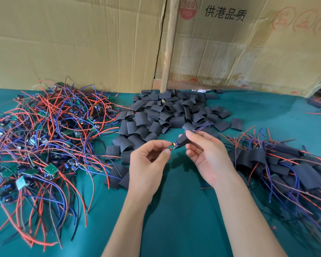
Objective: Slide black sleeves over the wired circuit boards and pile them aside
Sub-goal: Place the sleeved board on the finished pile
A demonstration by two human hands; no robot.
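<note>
Above bare green cloth (174, 210) between three piles: right hand (209, 156) pinches black sleeve (183, 140); left hand (148, 160) pinches its red wire (171, 148), board end (175, 145) protruding.

A green cloth (178, 219) covers the table. Behind it stands a wall of big brown cardboard sheets (72, 43). One sheet on the right has black writing (225, 13) on it and a round red sticker (188, 8) with "360 PCS". There are faint red round stamps (302, 21) farther right. A thin wooden stick (170, 45) leans up between the sheets. A small white scrap (199, 91) lies at the bottom of the cardboard
</note>
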